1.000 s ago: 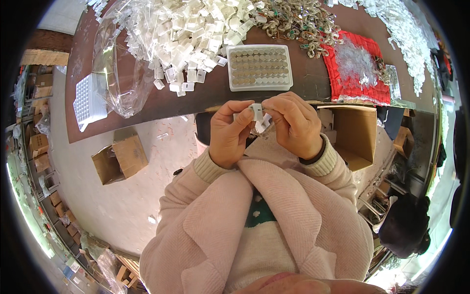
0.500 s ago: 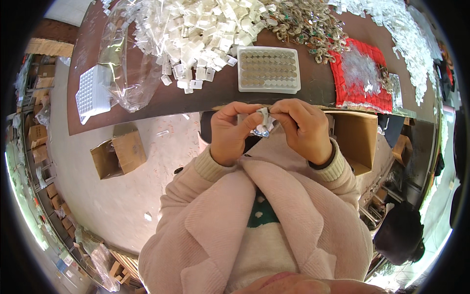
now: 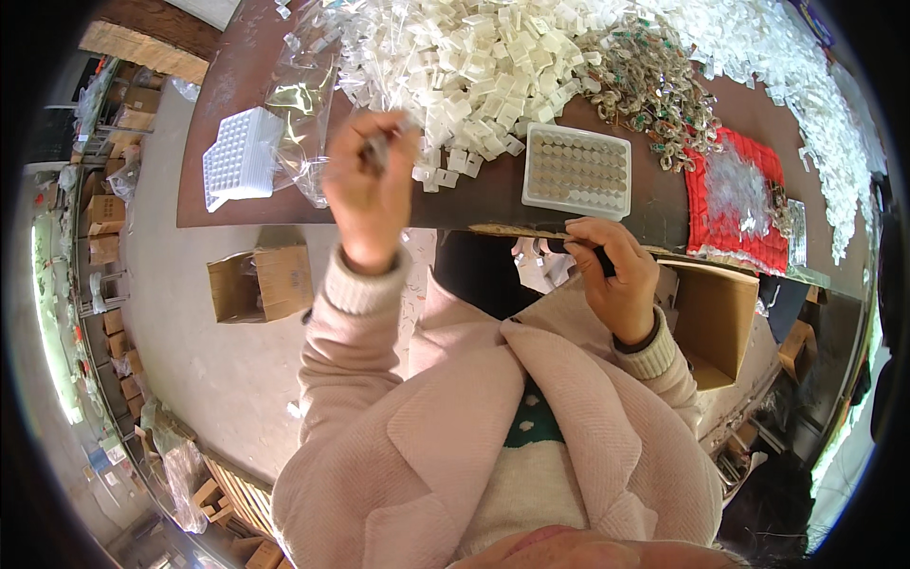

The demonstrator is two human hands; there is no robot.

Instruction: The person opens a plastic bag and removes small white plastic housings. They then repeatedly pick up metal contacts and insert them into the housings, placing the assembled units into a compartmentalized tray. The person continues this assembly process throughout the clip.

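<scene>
My left hand (image 3: 368, 194) is raised over the table's near edge, next to the pile of small whitish plastic pieces (image 3: 474, 76) and a clear plastic bag (image 3: 305, 95). Motion smears its curled fingers, and whether anything is between them I cannot make out. My right hand (image 3: 621, 280) hovers at the front edge, thumb and forefinger drawn together; anything they pinch is too small to name. Just beyond that hand sits a shallow white tray (image 3: 533, 194) holding rows of small round, coin-like discs (image 3: 578, 166).
Stacked white dimpled trays (image 3: 242, 156) stand at the left. A heap of small brownish-green parts (image 3: 654, 81), a red quilted cloth (image 3: 706, 209) with clear bits on it, and a translucent pile (image 3: 815, 123) lie rightward. Open cardboard boxes (image 3: 284, 283) are below the table on both sides.
My hands have parted from around a small whitish piece held between them. The left has swung left and up over the table; the right has lowered slightly. The view has shifted.
</scene>
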